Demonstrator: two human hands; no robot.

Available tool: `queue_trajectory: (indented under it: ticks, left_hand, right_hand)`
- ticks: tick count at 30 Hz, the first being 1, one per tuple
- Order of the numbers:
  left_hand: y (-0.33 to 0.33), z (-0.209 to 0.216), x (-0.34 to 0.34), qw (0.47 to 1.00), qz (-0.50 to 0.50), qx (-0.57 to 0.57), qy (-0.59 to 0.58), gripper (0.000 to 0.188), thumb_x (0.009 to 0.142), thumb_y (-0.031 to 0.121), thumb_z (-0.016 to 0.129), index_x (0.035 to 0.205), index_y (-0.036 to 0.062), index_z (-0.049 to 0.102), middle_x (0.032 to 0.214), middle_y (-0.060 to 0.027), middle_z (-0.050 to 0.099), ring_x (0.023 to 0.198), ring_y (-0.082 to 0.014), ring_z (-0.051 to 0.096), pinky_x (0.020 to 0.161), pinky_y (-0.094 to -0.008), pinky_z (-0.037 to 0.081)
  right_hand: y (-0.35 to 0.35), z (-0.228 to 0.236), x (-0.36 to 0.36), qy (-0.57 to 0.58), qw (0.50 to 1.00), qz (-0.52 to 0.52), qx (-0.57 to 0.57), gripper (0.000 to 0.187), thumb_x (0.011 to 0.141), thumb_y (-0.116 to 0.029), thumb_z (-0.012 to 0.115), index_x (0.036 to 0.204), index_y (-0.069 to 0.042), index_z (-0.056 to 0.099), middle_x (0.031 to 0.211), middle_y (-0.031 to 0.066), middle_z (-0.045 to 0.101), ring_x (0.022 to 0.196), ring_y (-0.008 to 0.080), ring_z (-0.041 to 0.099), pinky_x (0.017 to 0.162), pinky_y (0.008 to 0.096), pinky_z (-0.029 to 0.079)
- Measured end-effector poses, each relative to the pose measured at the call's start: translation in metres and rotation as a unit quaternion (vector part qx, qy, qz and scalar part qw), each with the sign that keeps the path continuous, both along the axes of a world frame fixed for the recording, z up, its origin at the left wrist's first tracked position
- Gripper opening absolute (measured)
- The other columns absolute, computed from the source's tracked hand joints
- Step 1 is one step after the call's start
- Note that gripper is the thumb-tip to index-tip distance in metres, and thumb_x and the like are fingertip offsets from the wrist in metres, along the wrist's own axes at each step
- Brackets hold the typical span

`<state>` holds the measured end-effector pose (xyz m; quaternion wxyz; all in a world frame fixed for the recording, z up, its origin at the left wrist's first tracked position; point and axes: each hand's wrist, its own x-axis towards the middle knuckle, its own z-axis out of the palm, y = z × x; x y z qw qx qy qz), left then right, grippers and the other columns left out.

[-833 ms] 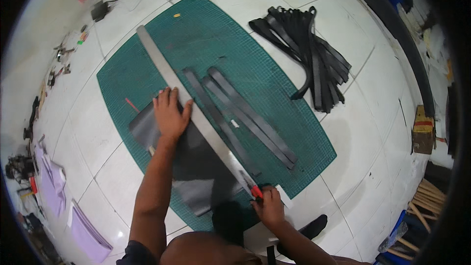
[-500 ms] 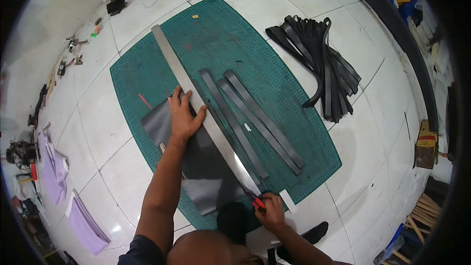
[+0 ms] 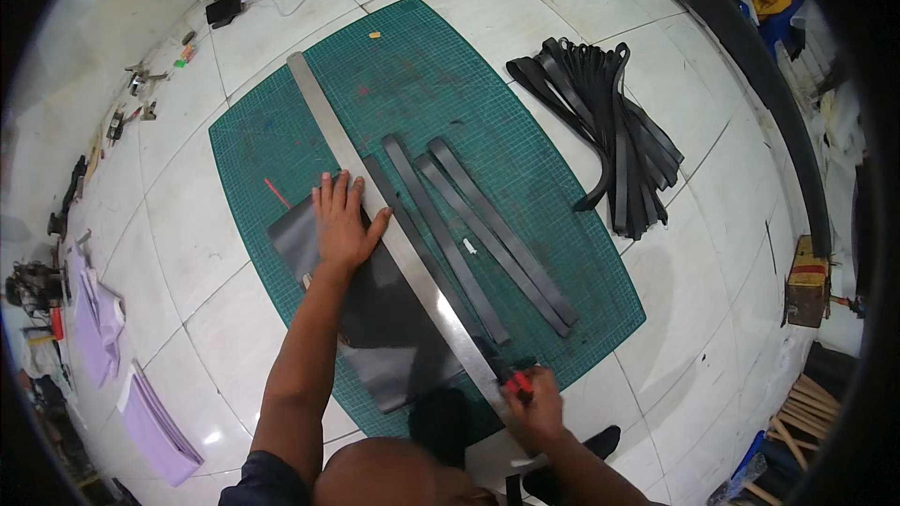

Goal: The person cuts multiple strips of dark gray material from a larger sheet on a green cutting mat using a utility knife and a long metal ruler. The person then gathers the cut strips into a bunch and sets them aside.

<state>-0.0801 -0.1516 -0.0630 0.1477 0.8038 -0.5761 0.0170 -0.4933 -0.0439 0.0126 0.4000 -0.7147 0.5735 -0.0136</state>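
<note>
My left hand (image 3: 345,236) lies with its fingers spread on a sheet of black leather-like material (image 3: 398,305), its thumb against a long metal ruler (image 3: 398,234). The ruler runs diagonally along the sheet's right edge. At the ruler's near end, my right hand (image 3: 542,412) is closed around a red and black utility knife (image 3: 518,384); its blade is hard to make out. A narrow black strip (image 3: 427,258) shows just right of the ruler. Further right, several cut black strips (image 3: 445,239) lie roughly parallel to it. All this rests on a green cutting mat (image 3: 281,145).
A bundle of black straps (image 3: 609,131) lies on the white tiled floor beyond the mat's right edge. Folded lilac cloth (image 3: 155,426) is at the left. Small tools line the left wall, and wooden sticks (image 3: 802,408) lie at the lower right.
My right hand and the knife have shifted slightly right. More of the black strip beside the ruler is showing. My left hand has shifted a little on the sheet.
</note>
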Motion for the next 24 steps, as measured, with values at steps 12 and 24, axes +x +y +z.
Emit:
queue_trajectory:
  ticks: [12,24]
  left_hand:
    - [0.009,-0.018,0.004,0.996,0.005,-0.079,0.049,0.056,0.096,0.039,0.061,0.14,0.0048,0.054,0.151,-0.0193,0.045,0.144,-0.0407,0.035,0.12,-0.0541,0.022]
    - [0.016,-0.013,0.01,0.997,0.009,-0.059,0.057,0.049,0.097,0.028,0.057,0.14,0.0052,0.054,0.147,-0.0176,0.049,0.141,-0.0415,0.037,0.12,-0.0564,0.024]
  right_hand:
    - [-0.011,-0.014,-0.051,0.1,0.993,0.035,-0.048,0.041,0.083,-0.028,0.081,0.097,0.0,0.054,0.088,0.0214,0.063,0.085,0.0415,0.064,0.072,0.0496,0.05]
    - [-0.159,-0.007,0.158,-0.23,0.97,-0.071,-0.028,0.047,0.08,-0.022,0.085,0.111,-0.001,0.056,0.098,0.0126,0.07,0.088,0.0241,0.069,0.081,0.037,0.053]
